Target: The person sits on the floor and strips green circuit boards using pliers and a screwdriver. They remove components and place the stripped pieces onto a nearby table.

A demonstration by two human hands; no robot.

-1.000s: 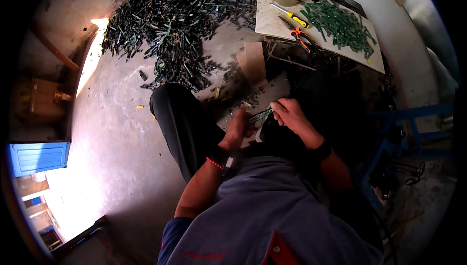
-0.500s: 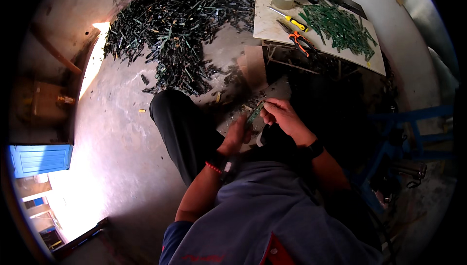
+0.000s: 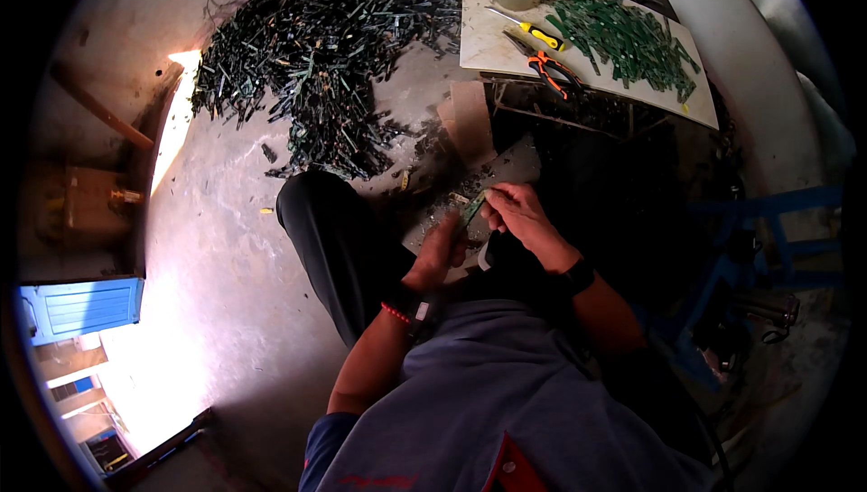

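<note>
- Strip of thin green material (image 3: 472, 209) slants between the hands, left hand (image 3: 437, 253) apparently curled round its near end, right hand (image 3: 522, 217) pinching the far tip.
- Step in hand, seemingly: fingertip work on this single piece; the next move likely calls for a steady left hold.
- Beyond: orange-handled pliers (image 3: 539, 60), yellow screwdriver (image 3: 542, 37) and loose green strips (image 3: 623, 45) on a pale board (image 3: 488, 45).

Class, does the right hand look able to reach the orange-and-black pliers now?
Probably yes: the pliers lie uncovered at the near edge of the white board, nothing visibly blocking them, though the right hand is pinching the green strip.
</note>
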